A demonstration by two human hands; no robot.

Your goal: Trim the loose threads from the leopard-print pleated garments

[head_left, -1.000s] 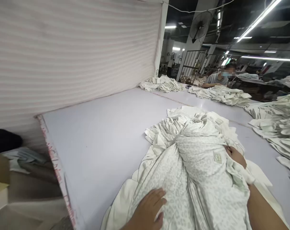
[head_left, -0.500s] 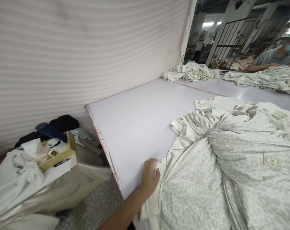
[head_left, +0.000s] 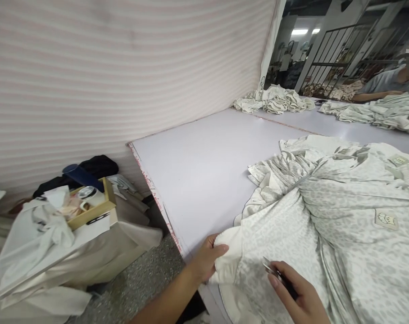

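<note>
My left hand (head_left: pixel 207 258) pinches the plain white cuff (head_left: pixel 229 252) of a pale leopard-print garment (head_left: pixel 279 225), thumb on top. Over the same cloth, my right hand (head_left: pixel 299 292) is closed around a pair of thread snips (head_left: pixel 282 279), whose metal tips point up and left towards the cuff. The garment lies in a bunched pile at the near right of the table and carries a small patch (head_left: pixel 386 219) with a light printed motif. Part of the snips is hidden inside my right fingers.
A pale tabletop (head_left: pixel 191 180) with a red-marked edge stretches left and back. Crumpled garments (head_left: pixel 275 100) lie at its far end, with another heap (head_left: pixel 376 110) near a person (head_left: pixel 383 83). A striped cloth (head_left: pixel 123 67) hangs behind. Below left, a cardboard box (head_left: pixel 110 198) sits on draped fabric.
My right hand has come into view from below with the snips. My left hand has closed on the cuff and folded it outward. The view has turned slightly left.
</note>
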